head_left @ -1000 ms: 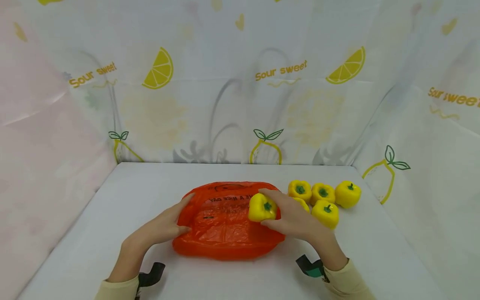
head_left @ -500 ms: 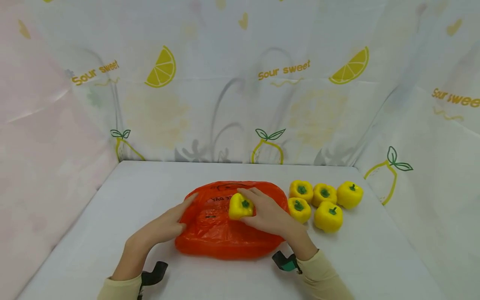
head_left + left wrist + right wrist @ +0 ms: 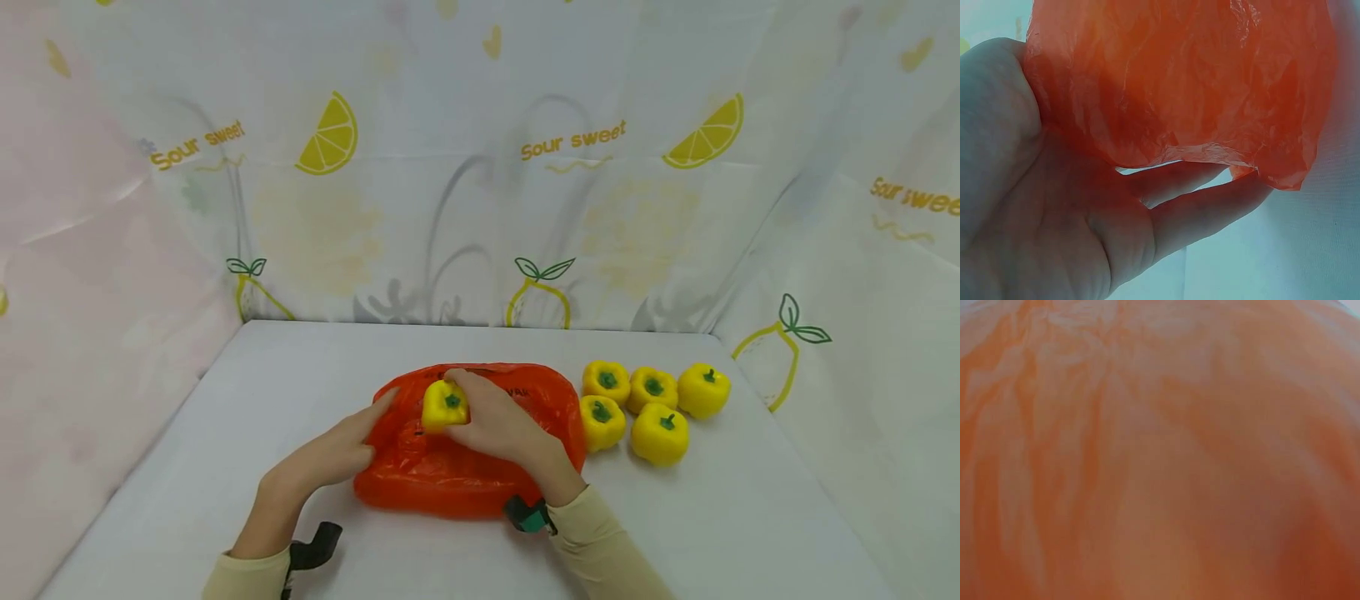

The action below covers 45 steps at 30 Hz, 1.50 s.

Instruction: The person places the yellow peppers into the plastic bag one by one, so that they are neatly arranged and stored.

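Note:
In the head view an orange-red plastic bag [image 3: 480,479] with dark printing lies spread in the middle of the white table. My right hand [image 3: 498,421] reaches across it and grips a yellow bell pepper [image 3: 442,408], its green stem facing me. My left hand [image 3: 337,446] lies at the bag's left edge, its fingers extended along the film. Seen from the left wrist, the thin bag [image 3: 1179,81] covers part of the palm, and two long fingers [image 3: 1210,219] show beneath its edge. The right wrist view is filled by blurred orange film [image 3: 1160,450], hiding the hand and pepper.
Several more yellow bell peppers [image 3: 660,433] stand grouped on the table [image 3: 712,517], just right of the bag. Patterned fabric [image 3: 450,208] encloses the table at the back and both sides.
My right hand has carried the bell pepper leftward across the bag, from its right part toward the left of its middle. My left hand stays at the bag's left edge.

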Each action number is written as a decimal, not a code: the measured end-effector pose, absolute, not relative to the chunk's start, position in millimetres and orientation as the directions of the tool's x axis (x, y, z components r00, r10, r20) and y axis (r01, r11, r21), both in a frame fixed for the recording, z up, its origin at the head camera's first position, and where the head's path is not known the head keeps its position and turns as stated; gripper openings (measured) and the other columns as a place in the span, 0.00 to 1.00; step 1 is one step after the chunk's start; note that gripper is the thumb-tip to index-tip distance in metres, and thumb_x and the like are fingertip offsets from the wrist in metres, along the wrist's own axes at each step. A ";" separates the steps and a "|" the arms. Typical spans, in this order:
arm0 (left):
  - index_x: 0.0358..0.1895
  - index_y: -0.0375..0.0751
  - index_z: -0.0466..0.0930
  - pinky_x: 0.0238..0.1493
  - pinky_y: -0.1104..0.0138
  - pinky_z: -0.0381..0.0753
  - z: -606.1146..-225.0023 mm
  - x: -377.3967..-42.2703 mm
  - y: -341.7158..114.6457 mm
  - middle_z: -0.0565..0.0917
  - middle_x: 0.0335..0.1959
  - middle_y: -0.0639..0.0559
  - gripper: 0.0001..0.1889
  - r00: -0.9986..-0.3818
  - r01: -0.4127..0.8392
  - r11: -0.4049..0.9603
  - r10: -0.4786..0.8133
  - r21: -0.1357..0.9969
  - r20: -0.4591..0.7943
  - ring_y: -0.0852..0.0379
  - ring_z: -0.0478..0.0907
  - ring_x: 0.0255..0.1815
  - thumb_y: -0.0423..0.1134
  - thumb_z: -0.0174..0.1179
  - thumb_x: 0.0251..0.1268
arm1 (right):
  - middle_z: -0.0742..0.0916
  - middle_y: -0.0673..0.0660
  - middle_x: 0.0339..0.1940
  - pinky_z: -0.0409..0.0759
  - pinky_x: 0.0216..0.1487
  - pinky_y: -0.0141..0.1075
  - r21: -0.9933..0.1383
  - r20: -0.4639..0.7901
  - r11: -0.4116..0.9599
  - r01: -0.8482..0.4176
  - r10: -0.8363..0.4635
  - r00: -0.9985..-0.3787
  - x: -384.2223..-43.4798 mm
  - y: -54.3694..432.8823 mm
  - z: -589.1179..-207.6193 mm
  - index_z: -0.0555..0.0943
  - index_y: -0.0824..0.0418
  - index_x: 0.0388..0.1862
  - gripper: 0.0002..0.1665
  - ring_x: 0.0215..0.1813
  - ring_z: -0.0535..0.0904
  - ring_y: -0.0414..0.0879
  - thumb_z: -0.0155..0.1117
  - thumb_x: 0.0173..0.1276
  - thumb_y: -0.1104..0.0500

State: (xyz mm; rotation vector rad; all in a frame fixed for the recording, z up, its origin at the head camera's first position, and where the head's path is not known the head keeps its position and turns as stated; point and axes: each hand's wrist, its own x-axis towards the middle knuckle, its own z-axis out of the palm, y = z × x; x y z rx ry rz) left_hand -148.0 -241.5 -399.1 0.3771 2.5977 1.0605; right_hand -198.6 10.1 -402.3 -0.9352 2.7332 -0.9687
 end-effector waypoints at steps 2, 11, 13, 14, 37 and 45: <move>0.81 0.41 0.45 0.76 0.38 0.56 -398.6 -147.8 -240.7 0.56 0.80 0.40 0.45 -0.917 0.125 0.688 0.355 0.715 -0.182 0.36 0.55 0.79 0.23 0.45 0.55 | 0.78 0.48 0.60 0.80 0.60 0.38 -0.595 0.107 0.612 -0.521 -0.582 -0.806 -199.2 4.8 -405.0 0.65 0.52 0.71 0.38 0.55 0.74 0.42 0.69 0.65 0.52; 0.81 0.41 0.45 0.74 0.38 0.60 -397.4 -147.6 -239.1 0.58 0.79 0.39 0.44 -0.924 0.108 0.701 0.333 0.705 -0.190 0.36 0.57 0.78 0.24 0.47 0.57 | 0.74 0.48 0.68 0.79 0.65 0.45 -0.602 0.112 0.620 -0.503 -0.558 -0.822 -202.7 -8.5 -422.3 0.62 0.45 0.75 0.38 0.61 0.74 0.45 0.65 0.69 0.49; 0.81 0.42 0.45 0.73 0.38 0.61 -398.1 -147.8 -239.2 0.58 0.79 0.40 0.44 -0.924 0.100 0.702 0.328 0.706 -0.195 0.36 0.58 0.78 0.24 0.48 0.58 | 0.73 0.47 0.69 0.79 0.66 0.46 -0.622 0.108 0.607 -0.494 -0.558 -0.823 -203.4 -8.4 -424.1 0.62 0.44 0.75 0.38 0.63 0.74 0.46 0.65 0.70 0.49; 0.81 0.42 0.45 0.73 0.38 0.61 -398.6 -148.0 -239.3 0.59 0.79 0.40 0.44 -0.924 0.099 0.701 0.327 0.706 -0.195 0.36 0.58 0.77 0.24 0.48 0.58 | 0.73 0.47 0.70 0.79 0.66 0.46 -0.630 0.107 0.601 -0.492 -0.560 -0.822 -203.6 -8.3 -424.7 0.62 0.44 0.75 0.38 0.63 0.74 0.46 0.65 0.70 0.49; 0.81 0.44 0.45 0.74 0.38 0.60 -397.8 -150.3 -239.5 0.58 0.79 0.40 0.44 -0.939 0.084 0.740 0.283 0.667 -0.196 0.37 0.57 0.78 0.28 0.51 0.60 | 0.70 0.47 0.74 0.75 0.70 0.48 -0.598 0.125 0.587 -0.546 -0.604 -0.787 -202.1 8.8 -412.3 0.63 0.43 0.76 0.41 0.72 0.69 0.47 0.68 0.67 0.46; 0.81 0.45 0.45 0.73 0.38 0.61 -396.5 -149.7 -240.1 0.59 0.79 0.40 0.43 -0.942 0.080 0.754 0.271 0.653 -0.198 0.36 0.57 0.78 0.29 0.51 0.62 | 0.69 0.45 0.75 0.75 0.70 0.49 -0.603 0.121 0.596 -0.530 -0.588 -0.799 -199.1 28.2 -397.8 0.62 0.43 0.76 0.41 0.74 0.68 0.46 0.68 0.67 0.47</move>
